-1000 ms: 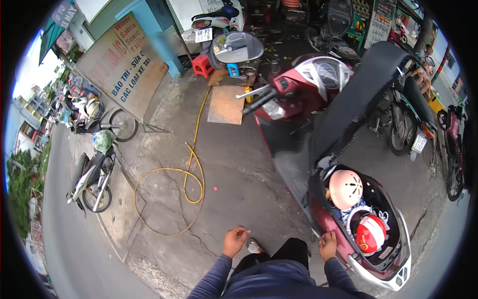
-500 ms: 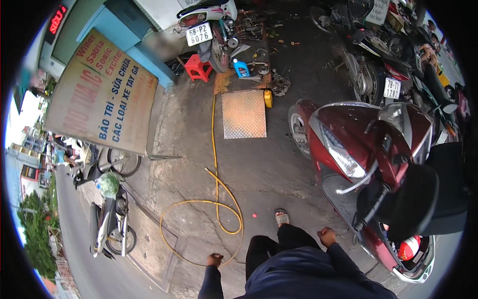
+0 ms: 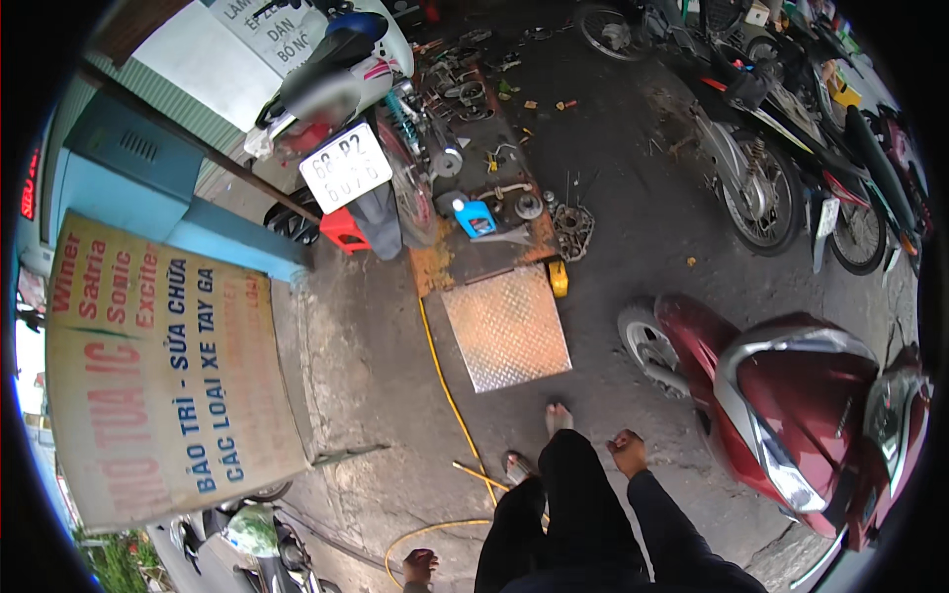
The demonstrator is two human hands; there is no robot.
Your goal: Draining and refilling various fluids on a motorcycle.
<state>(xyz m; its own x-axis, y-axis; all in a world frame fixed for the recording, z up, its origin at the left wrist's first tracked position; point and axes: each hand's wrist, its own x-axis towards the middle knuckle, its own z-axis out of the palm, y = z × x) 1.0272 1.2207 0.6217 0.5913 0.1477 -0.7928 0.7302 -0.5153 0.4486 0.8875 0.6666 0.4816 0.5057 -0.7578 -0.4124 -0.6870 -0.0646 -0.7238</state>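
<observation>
My left hand hangs low beside my left leg, over the ground near the loop of a yellow hose. Its fingers are curled in and no object shows in them. Out to the right of my legs is my right hand, loosely fisted and likewise without a visible object. It is apart from the red scooter on that side. A square metal tread plate lies on the ground ahead of my feet, with a small yellow bottle by its far right corner.
Beyond the plate, a work platform holds a blue jug and metal parts. A motorbike and a red stool stand at its left. A large sign board blocks the left; more motorbikes line the right.
I have moved forward: the tread plate, platform and sign board are nearer, and the hose loop has slipped toward my legs. My right hand reaches farther ahead than my left.
</observation>
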